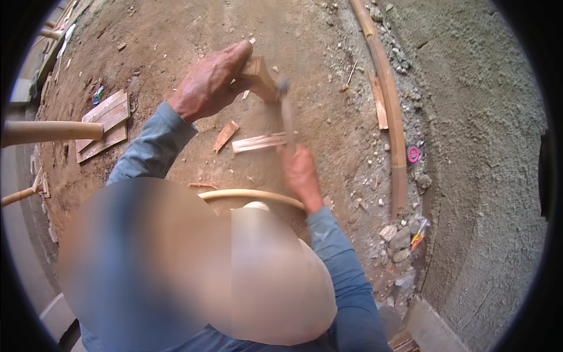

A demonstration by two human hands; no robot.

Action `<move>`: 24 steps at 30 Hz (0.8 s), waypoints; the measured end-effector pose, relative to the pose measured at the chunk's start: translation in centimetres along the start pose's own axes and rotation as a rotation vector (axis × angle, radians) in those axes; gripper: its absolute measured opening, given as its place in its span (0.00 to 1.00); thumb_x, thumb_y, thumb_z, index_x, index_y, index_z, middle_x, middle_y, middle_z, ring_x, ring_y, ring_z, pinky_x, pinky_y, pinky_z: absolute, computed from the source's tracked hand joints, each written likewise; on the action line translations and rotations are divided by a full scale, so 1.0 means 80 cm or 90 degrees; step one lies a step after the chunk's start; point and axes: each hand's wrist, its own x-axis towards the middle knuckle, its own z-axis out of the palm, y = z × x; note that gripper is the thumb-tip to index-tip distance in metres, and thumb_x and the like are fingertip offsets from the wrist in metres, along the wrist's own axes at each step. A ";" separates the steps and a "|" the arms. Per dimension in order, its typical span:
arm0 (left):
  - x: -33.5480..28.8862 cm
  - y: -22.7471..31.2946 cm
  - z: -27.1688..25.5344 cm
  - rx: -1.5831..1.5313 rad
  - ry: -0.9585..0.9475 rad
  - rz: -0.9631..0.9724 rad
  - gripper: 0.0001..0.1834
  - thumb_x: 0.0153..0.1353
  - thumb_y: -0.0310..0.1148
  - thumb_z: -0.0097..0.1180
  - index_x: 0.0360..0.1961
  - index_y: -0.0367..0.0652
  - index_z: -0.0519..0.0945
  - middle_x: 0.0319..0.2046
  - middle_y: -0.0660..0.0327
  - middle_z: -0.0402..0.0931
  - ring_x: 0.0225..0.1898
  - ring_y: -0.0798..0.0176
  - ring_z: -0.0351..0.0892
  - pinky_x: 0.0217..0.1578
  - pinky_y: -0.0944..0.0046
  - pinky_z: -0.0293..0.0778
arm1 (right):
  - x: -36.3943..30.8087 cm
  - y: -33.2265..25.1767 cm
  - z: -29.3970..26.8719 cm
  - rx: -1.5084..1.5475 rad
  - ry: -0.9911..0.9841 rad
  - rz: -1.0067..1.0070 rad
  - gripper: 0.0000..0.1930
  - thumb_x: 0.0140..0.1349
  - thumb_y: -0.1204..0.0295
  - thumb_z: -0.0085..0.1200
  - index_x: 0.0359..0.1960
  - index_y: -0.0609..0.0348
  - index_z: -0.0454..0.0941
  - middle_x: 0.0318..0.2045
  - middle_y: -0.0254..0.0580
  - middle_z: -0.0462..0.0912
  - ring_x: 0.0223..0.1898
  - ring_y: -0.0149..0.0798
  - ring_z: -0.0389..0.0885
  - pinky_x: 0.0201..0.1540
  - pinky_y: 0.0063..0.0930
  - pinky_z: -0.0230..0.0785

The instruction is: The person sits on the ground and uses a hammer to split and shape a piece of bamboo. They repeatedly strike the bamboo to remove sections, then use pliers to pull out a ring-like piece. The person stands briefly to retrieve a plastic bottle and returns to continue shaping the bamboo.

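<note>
L grip [214, 82] (bare hand, blue-grey sleeve) is closed round a brown wood block [261, 79], pinching its L end btwn thumb & fingers; the block sticks out to R of that grip, above the dirt ground [176, 35]. R grip [302, 176], lower & to R of the L one, is wrapped round the handle of a hammer-like tool [288, 120], motion-blurred. Handle runs up from R grip, dark head right at the block's R edge; can't tell if touching.

Just L of R grip, a pale split wood pc [258, 142] lies on the dirt, its R end nr the handle. Below L grip, a small reddish wood pc [225, 136], tilted. Below-L of R grip, a curved pale rod [252, 193], partly hidden by the blurred area lower down; a thin reddish scrap [203, 185] sits by its L end.

Well L of L grip: flat boards [117, 111], overlapping, w/ a round pole [53, 131] reaching over them & a small green wrapper [97, 95] just above. Well R of both grips: a long wooden pole [384, 76], roughly lengthwise, w/ a short wood strip [378, 102] alongside; a pink round item [413, 154] just past it. Lower R of R grip, stones [401, 239] & a bright wrapper [419, 234]. Far R, rough grey concrete [481, 146].
</note>
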 end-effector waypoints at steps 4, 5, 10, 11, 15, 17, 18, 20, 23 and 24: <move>0.007 0.006 -0.012 -0.029 -0.022 0.002 0.20 0.67 0.39 0.64 0.46 0.40 0.67 0.36 0.49 0.77 0.37 0.46 0.83 0.41 0.47 0.82 | 0.008 -0.014 -0.043 0.090 0.067 0.023 0.13 0.75 0.59 0.54 0.38 0.56 0.79 0.20 0.34 0.76 0.20 0.30 0.76 0.20 0.28 0.68; -0.008 0.006 -0.007 -0.065 -0.033 -0.016 0.20 0.67 0.40 0.64 0.46 0.41 0.67 0.36 0.49 0.77 0.37 0.46 0.83 0.40 0.48 0.82 | 0.001 -0.034 -0.057 0.141 0.125 -0.115 0.14 0.75 0.59 0.55 0.37 0.56 0.79 0.20 0.34 0.76 0.19 0.29 0.75 0.18 0.27 0.67; -0.033 -0.006 -0.027 -0.044 -0.048 -0.104 0.22 0.64 0.40 0.69 0.47 0.43 0.69 0.38 0.49 0.79 0.39 0.46 0.82 0.39 0.48 0.77 | -0.007 -0.170 -0.115 0.581 0.259 -0.456 0.16 0.77 0.62 0.48 0.28 0.53 0.72 0.18 0.31 0.71 0.17 0.25 0.69 0.15 0.22 0.62; -0.032 0.001 -0.023 -0.040 -0.037 -0.116 0.23 0.62 0.39 0.71 0.47 0.43 0.69 0.38 0.50 0.79 0.40 0.47 0.82 0.40 0.48 0.77 | -0.006 -0.142 -0.084 0.653 0.272 -0.407 0.17 0.77 0.62 0.47 0.27 0.52 0.69 0.18 0.31 0.71 0.16 0.24 0.67 0.15 0.22 0.60; -0.019 0.005 -0.007 0.006 -0.039 -0.035 0.25 0.60 0.38 0.72 0.47 0.42 0.69 0.37 0.51 0.78 0.40 0.47 0.81 0.40 0.47 0.77 | -0.006 -0.023 -0.032 0.396 -0.190 0.249 0.16 0.70 0.59 0.61 0.40 0.59 0.73 0.21 0.34 0.76 0.24 0.29 0.80 0.21 0.26 0.71; -0.017 -0.014 -0.010 0.057 0.086 0.023 0.25 0.60 0.38 0.72 0.47 0.42 0.69 0.37 0.52 0.78 0.40 0.48 0.81 0.40 0.48 0.77 | 0.011 -0.066 -0.049 0.151 0.020 -0.013 0.16 0.72 0.58 0.59 0.37 0.57 0.72 0.21 0.34 0.75 0.21 0.27 0.77 0.18 0.23 0.68; -0.042 -0.012 0.003 0.053 0.110 0.030 0.24 0.60 0.39 0.72 0.47 0.42 0.69 0.37 0.52 0.77 0.40 0.48 0.81 0.40 0.48 0.77 | -0.014 -0.088 -0.054 0.027 0.108 -0.092 0.16 0.73 0.58 0.58 0.36 0.57 0.72 0.21 0.33 0.75 0.19 0.26 0.76 0.17 0.21 0.66; -0.038 0.000 -0.023 0.006 -0.026 -0.086 0.25 0.61 0.40 0.70 0.48 0.41 0.69 0.38 0.50 0.75 0.40 0.48 0.81 0.40 0.49 0.77 | -0.009 -0.136 -0.090 0.321 0.025 -0.301 0.09 0.72 0.64 0.56 0.37 0.54 0.71 0.24 0.33 0.75 0.21 0.26 0.71 0.19 0.22 0.65; -0.042 0.007 -0.018 0.066 -0.011 -0.057 0.26 0.60 0.43 0.71 0.48 0.43 0.69 0.42 0.52 0.72 0.40 0.46 0.80 0.40 0.49 0.78 | -0.005 -0.152 -0.100 0.506 0.120 -0.479 0.06 0.73 0.67 0.53 0.38 0.53 0.72 0.25 0.34 0.75 0.22 0.26 0.70 0.20 0.22 0.64; -0.034 0.012 -0.017 0.063 -0.016 -0.062 0.26 0.60 0.43 0.71 0.48 0.43 0.69 0.43 0.53 0.72 0.41 0.46 0.80 0.41 0.48 0.78 | -0.003 -0.134 -0.084 0.527 0.181 -0.497 0.05 0.73 0.68 0.52 0.39 0.53 0.73 0.24 0.33 0.75 0.22 0.27 0.71 0.20 0.21 0.64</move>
